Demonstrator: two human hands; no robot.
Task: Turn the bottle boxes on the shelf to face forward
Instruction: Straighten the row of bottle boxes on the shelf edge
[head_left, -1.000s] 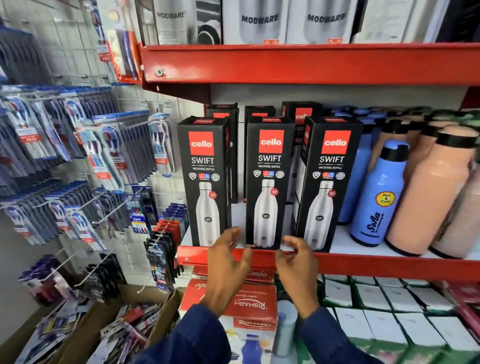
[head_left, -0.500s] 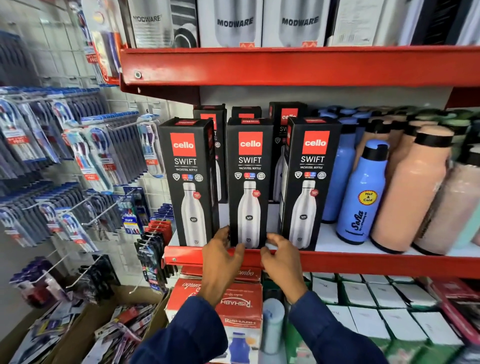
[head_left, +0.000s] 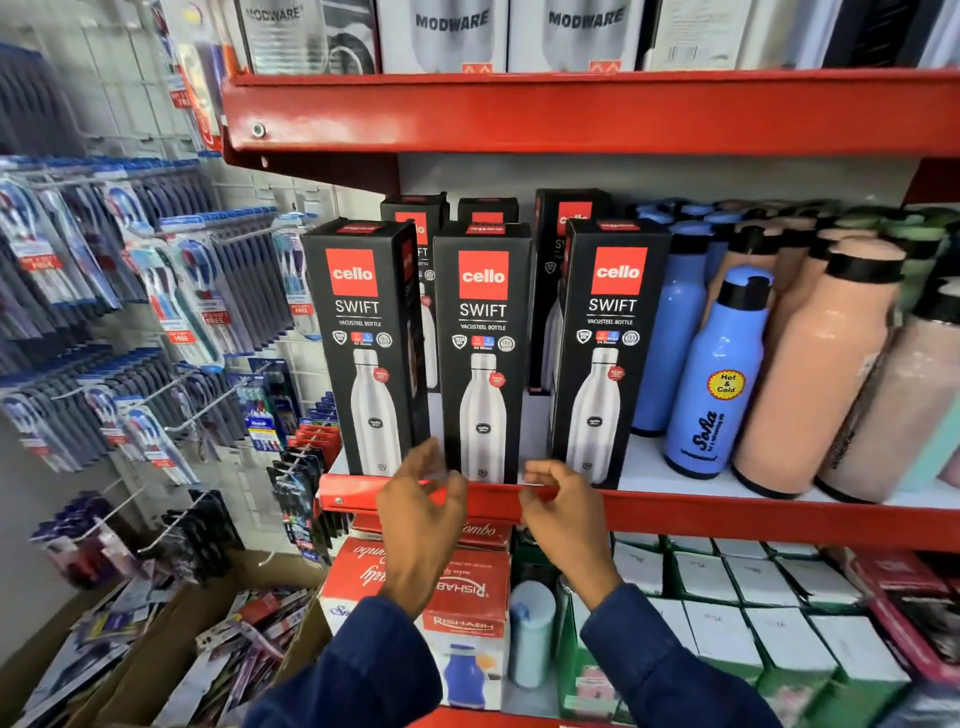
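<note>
Three black Cello Swift boxes stand in a front row at the left end of the red shelf (head_left: 727, 512), and all three show their printed fronts to the aisle: the left box (head_left: 363, 348), the middle box (head_left: 482, 353) and the right box (head_left: 605, 348). A second earlier both hands were closing in on the foot of the middle box, and half a second ago they touched its lower corners; now they have slackened. The left hand (head_left: 421, 514) hangs in front of the shelf lip with its fingers loosely spread, the tips just before the gap between the left and middle boxes, and its grip holds nothing. The right hand (head_left: 563, 512) has its fingers curled at the lip just below the gap between the middle and right boxes; its grip pinches no box, though whether the fingertips rest on the lip I cannot tell. The middle box stands square and upright, much as it did before, so this looks like a small squaring nudge now finished. Behind the front row, further Cello boxes (head_left: 569, 218) stand deeper on the shelf, and the one at the right rear seems turned slightly off square; that is probably what remains. Blue and peach bottles (head_left: 722, 374) crowd the shelf just beside the right box.
</note>
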